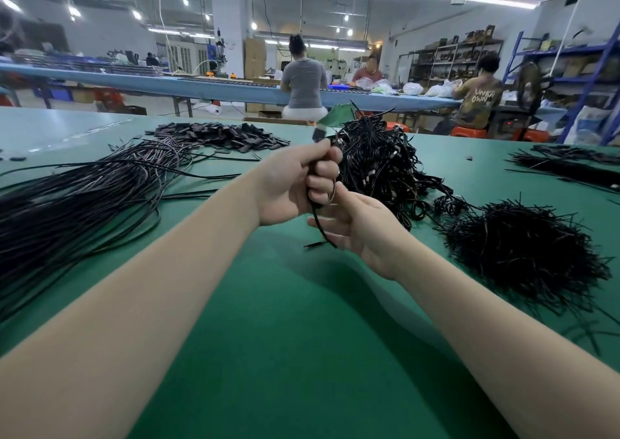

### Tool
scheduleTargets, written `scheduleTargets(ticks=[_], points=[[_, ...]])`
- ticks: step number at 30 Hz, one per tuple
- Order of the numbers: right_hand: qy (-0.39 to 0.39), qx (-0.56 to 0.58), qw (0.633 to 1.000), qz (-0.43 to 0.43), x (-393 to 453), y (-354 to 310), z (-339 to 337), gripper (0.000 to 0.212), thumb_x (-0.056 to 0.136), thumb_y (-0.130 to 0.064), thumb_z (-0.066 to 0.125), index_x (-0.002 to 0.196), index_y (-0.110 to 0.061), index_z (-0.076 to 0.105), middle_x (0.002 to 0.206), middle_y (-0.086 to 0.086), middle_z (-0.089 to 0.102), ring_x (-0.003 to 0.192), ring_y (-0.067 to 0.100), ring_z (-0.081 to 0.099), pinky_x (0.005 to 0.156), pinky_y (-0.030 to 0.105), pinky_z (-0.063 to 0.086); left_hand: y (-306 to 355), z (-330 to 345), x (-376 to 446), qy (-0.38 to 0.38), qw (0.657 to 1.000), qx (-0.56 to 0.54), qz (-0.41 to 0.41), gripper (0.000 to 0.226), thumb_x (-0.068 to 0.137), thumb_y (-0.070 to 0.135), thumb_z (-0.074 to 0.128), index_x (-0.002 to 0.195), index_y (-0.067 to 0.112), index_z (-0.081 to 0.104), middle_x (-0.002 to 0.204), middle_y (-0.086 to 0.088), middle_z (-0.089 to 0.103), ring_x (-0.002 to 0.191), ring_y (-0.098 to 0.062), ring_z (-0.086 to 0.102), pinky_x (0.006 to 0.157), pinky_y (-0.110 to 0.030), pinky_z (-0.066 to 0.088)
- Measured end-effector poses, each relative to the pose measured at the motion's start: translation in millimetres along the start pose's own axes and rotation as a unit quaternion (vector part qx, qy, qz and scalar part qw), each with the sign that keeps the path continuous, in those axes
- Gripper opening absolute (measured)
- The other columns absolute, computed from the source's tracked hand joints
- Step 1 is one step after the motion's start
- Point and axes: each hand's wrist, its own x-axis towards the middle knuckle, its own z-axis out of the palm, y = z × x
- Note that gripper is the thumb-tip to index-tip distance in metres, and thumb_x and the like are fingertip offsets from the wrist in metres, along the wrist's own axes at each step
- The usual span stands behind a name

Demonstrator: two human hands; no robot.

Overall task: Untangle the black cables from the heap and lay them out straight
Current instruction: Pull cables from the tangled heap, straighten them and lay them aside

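Observation:
My left hand (295, 183) grips a folded black cable (318, 219) above the green table; its connector end (318, 134) pokes out over my fist. Just below and to the right, my right hand (365, 230) touches the same cable, whose tail runs down across its fingers. Behind both hands rises the tangled heap of black cables (379, 167). On the left lies a spread of long black cables (87, 190) set out roughly side by side.
A bristly pile of short black ties (523, 254) sits at the right, and another dark bundle (570, 167) lies at the far right. Small flat black pieces (221, 135) are heaped at the back left. Beyond the table (302, 338), people work at a blue bench.

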Motion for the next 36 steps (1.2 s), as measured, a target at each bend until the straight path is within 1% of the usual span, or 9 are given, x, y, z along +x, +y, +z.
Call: scheduleTargets(ticks=[6, 12, 16, 20, 24, 29, 32, 34, 36], points=[[0.031, 0.010, 0.999, -0.019, -1, 5, -2, 0.018, 0.098, -0.025, 0.053, 0.085, -0.018, 0.063, 0.067, -0.010, 0.067, 0.060, 0.015, 0.069, 0.060, 0.023, 0.052, -10, 0, 3, 0.066, 0.993, 0.091, -0.042, 0.035, 0.103, 0.031, 0.040, 0.083, 0.010, 0.060, 0.064, 0.000, 0.062, 0.055, -0.010, 0.059, 0.053, -0.020, 0.052], [0.062, -0.009, 0.998, -0.023, 4, 9, -2, 0.025, 0.099, -0.027, 0.049, 0.082, -0.018, 0.066, 0.067, -0.004, 0.054, 0.040, 0.007, 0.050, 0.074, 0.035, 0.052, -13, -6, 5, 0.100, 0.969, 0.220, -0.046, 0.045, 0.100, 0.042, 0.043, 0.076, 0.026, 0.077, 0.082, 0.009, 0.065, 0.076, -0.009, 0.054, 0.079, -0.029, 0.040], [0.003, -0.012, 1.000, -0.009, -2, 7, -1, 0.031, 0.100, -0.037, 0.043, 0.102, -0.015, 0.064, 0.084, -0.004, 0.071, 0.061, 0.013, 0.067, 0.070, 0.028, 0.052, -18, -4, 8, 0.071, 0.991, 0.109, -0.031, 0.038, 0.102, 0.037, 0.039, 0.088, 0.021, 0.071, 0.097, 0.003, 0.065, 0.074, -0.010, 0.060, 0.080, -0.030, 0.045], [-0.034, -0.106, 0.993, -0.048, -6, 4, 2, 0.037, 0.096, -0.044, 0.049, 0.102, -0.009, 0.061, 0.081, -0.004, 0.067, 0.065, 0.011, 0.064, 0.069, 0.027, 0.052, -20, -3, 8, 0.101, 0.985, 0.135, -0.027, 0.034, 0.101, 0.038, 0.043, 0.090, 0.020, 0.069, 0.082, 0.004, 0.060, 0.069, -0.009, 0.057, 0.067, -0.025, 0.048], [0.006, -0.248, 0.961, -0.125, -5, 5, 8, 0.026, 0.096, -0.034, 0.052, 0.083, -0.011, 0.050, 0.066, -0.002, 0.049, 0.053, 0.011, 0.050, 0.061, 0.035, 0.047, -24, 0, 9, 0.138, 0.976, 0.169, -0.026, 0.033, 0.100, 0.040, 0.044, 0.089, 0.024, 0.069, 0.084, 0.007, 0.058, 0.076, -0.009, 0.052, 0.076, -0.022, 0.047], [0.033, -0.438, 0.886, -0.147, 0, 9, 9, 0.028, 0.102, -0.026, 0.036, 0.109, -0.004, 0.051, 0.085, 0.011, 0.059, 0.070, 0.026, 0.051, 0.065, 0.036, 0.039, -34, 6, 13, 0.171, 0.969, 0.178, -0.018, 0.035, 0.101, 0.041, 0.042, 0.087, 0.024, 0.069, 0.079, 0.006, 0.053, 0.070, -0.010, 0.044, 0.063, -0.020, 0.041], [0.057, -0.463, 0.875, -0.127, -1, 13, 3, 0.029, 0.103, -0.025, 0.030, 0.111, -0.004, 0.048, 0.092, 0.012, 0.058, 0.079, 0.028, 0.052, 0.063, 0.033, 0.034, -41, 9, 15, 0.162, 0.970, 0.179, -0.020, 0.034, 0.102, 0.039, 0.042, 0.089, 0.023, 0.069, 0.080, 0.007, 0.056, 0.067, -0.008, 0.049, 0.061, -0.018, 0.045], [0.061, -0.471, 0.873, -0.115, 0, 14, -2, 0.022, 0.103, -0.022, 0.028, 0.105, -0.009, 0.045, 0.091, 0.010, 0.053, 0.080, 0.024, 0.048, 0.064, 0.031, 0.030, -40, 9, 14, 0.146, 0.966, 0.213, -0.029, 0.034, 0.102, 0.039, 0.041, 0.094, 0.023, 0.070, 0.089, 0.005, 0.063, 0.069, -0.006, 0.056, 0.070, -0.020, 0.051], [0.066, -0.482, 0.868, -0.098, 1, 14, -4, 0.018, 0.103, -0.022, 0.027, 0.099, -0.012, 0.041, 0.096, 0.013, 0.054, 0.084, 0.026, 0.049, 0.070, 0.032, 0.034, -39, 6, 14, 0.153, 0.914, 0.376, 0.003, 0.039, 0.101, 0.042, 0.040, 0.094, 0.019, 0.071, 0.092, -0.002, 0.067, 0.077, -0.013, 0.059, 0.079, -0.028, 0.049]])
